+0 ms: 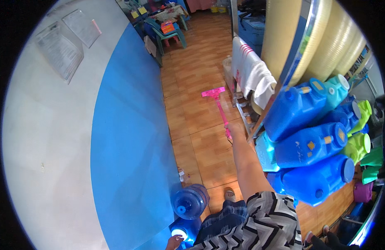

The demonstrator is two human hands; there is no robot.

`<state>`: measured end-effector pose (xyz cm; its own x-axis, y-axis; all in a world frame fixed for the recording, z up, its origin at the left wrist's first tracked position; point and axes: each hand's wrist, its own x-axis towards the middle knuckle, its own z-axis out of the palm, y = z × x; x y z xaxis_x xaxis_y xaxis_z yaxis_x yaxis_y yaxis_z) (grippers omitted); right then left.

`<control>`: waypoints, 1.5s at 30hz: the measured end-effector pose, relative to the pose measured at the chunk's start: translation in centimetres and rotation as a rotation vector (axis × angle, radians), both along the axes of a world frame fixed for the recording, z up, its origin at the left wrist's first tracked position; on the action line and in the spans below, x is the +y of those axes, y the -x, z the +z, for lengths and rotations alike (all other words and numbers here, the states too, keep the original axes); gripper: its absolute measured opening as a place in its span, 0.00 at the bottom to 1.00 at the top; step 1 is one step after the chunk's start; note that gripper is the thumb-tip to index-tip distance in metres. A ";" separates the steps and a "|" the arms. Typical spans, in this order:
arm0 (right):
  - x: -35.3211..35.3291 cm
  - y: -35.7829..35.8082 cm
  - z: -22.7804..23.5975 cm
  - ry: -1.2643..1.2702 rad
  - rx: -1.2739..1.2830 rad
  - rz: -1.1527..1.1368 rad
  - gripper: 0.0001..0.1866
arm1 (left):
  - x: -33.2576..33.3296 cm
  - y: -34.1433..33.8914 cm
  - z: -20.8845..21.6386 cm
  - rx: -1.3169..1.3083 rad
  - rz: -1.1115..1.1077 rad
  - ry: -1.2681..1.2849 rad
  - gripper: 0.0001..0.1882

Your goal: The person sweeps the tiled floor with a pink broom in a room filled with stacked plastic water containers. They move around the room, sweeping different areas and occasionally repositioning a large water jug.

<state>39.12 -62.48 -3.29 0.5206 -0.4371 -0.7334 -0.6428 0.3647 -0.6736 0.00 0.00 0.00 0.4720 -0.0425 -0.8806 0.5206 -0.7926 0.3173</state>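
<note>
My right hand (229, 128) is wrapped round the handle of a pink squeegee (221, 109). Its wide head points away from me, over the tiled floor. At the lower edge, my left hand (174, 242) is at the white cap (179, 234) of a blue container (193, 227). The fingers there look closed on the cap's edge, though the hand is small and partly cut off. A clear blue round water bottle (191, 201) lies just beyond that container, against the wall.
Stacked blue jugs (311, 143) fill the right side beside a metal-framed rack. A white towel (251, 71) hangs on the rack. A blue and white wall (130, 137) bounds the left. Farther off stand a green chair (165, 35) and a covered table. Another person's feet (317, 234) show at lower right.
</note>
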 end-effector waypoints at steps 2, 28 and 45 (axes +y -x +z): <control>0.1 -0.9 -0.8 -0.081 -0.012 -0.072 0.07 | -1.8 -0.7 1.1 -0.003 0.182 0.144 0.20; 21.1 11.7 6.0 -0.533 -0.139 -0.166 0.04 | 5.4 5.6 -8.2 0.031 -0.016 0.018 0.20; 4.7 4.1 0.8 -0.099 -0.311 0.263 0.22 | -2.3 5.6 1.7 -0.122 0.073 -0.112 0.20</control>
